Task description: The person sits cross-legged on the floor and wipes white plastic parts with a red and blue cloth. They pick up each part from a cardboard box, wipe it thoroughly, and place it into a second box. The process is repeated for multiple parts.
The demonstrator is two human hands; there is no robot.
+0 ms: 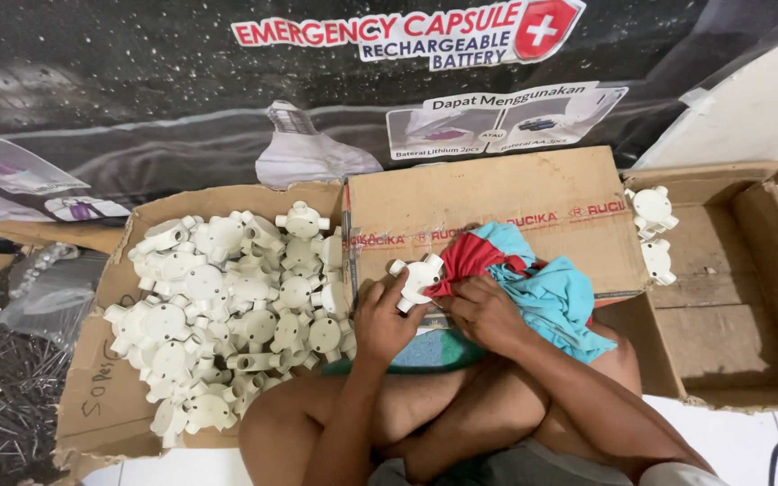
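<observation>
White junction box (417, 278) gripped by left hand (384, 319) — right hand (483, 310) clutching cloth (533, 283).

1. I sit on a white tiled floor (731, 441).
2. A flattened cardboard sheet (105, 396) lies on it at my left, heaped with cream junction boxes (227, 306).
3. An open carton (749, 297) rests at my right.

A heap of cream junction boxes (227, 315) fills a flattened cardboard sheet (101, 396); two more (655, 229) sit in an open carton (749, 297), beside a closed cardboard box (497, 202) and printed banner (137, 90).
</observation>
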